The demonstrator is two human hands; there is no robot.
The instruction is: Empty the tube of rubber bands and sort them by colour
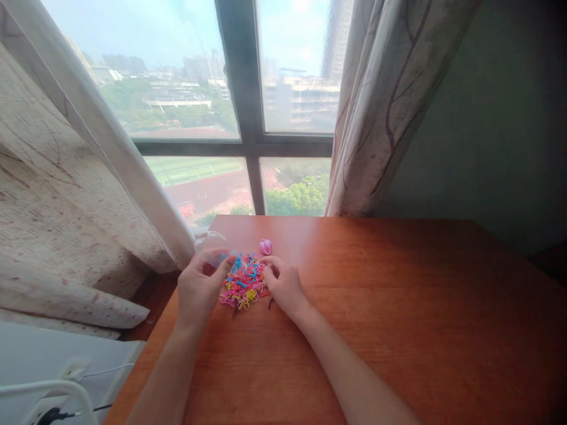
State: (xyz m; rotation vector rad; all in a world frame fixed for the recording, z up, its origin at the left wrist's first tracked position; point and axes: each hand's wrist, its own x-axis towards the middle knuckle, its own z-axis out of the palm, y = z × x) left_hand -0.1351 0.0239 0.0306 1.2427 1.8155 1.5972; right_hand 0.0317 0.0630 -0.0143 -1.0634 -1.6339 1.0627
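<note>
My left hand (201, 283) is closed around a clear see-through plastic container (212, 243), tilted over the table; some blue pieces show at its mouth. Below it lies a loose pile of small colourful rubber bands (245, 286), pink, red, yellow and blue, with a few dark ones at the near edge. At the pile's right side is my right hand (283, 286), its fingers curled in and thumb close to the index finger. Whatever sits between those fingertips is too small to make out. A pink-purple round cap (266, 247) rests just beyond the right hand.
The brown wooden table (376, 307) reaches far to the right. Behind it stands a window (250, 147) with patterned curtains (372, 106) on both sides. At the lower left, a white panel holds sockets (75, 370), a black plug and cables beside the table's edge.
</note>
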